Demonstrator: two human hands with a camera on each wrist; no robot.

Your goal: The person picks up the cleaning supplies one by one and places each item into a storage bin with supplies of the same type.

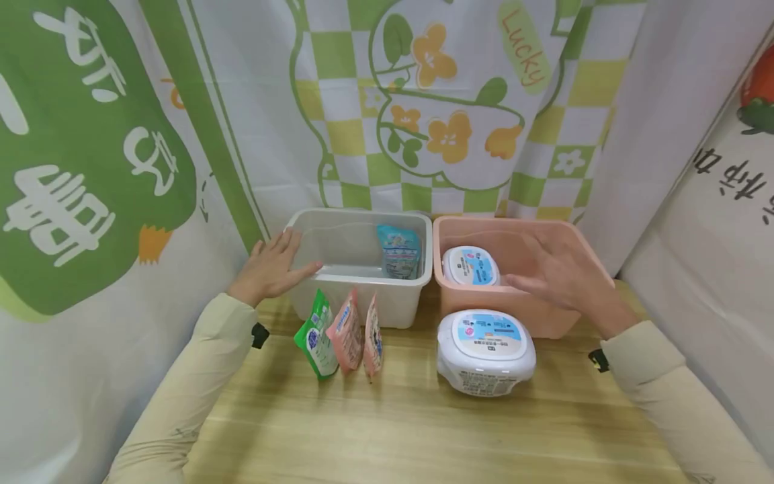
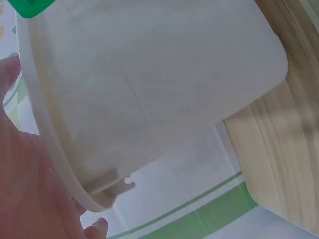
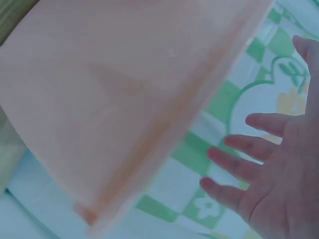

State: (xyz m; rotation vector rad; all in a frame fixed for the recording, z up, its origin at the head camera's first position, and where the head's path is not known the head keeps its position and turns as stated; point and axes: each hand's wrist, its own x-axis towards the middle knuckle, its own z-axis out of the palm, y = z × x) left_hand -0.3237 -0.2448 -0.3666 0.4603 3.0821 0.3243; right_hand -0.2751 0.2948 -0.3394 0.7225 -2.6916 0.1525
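Note:
My left hand (image 1: 275, 265) rests at the left end of a light grey plastic bin (image 1: 396, 302), fingers extended and thumb along its front rim. In the left wrist view the hand (image 2: 35, 184) lies by the bin's rim. My right hand (image 1: 562, 272) is over the right side of a pink bin (image 1: 544, 316), fingers spread, holding nothing. A blue pouch (image 1: 400, 252) stands inside the grey bin. Inside the pink bin sits a white lidded tub (image 1: 471, 266). A similar tub (image 1: 486, 353) stands on the table in front of it.
In front of the grey bin, a green pouch (image 1: 318, 336) and two pink pouches, one left (image 1: 347, 333) and one right (image 1: 373, 336), stand on edge on the wooden table (image 1: 411, 430). Behind the bins hangs a green-checked curtain (image 1: 338, 94); printed cloth hangs at both sides.

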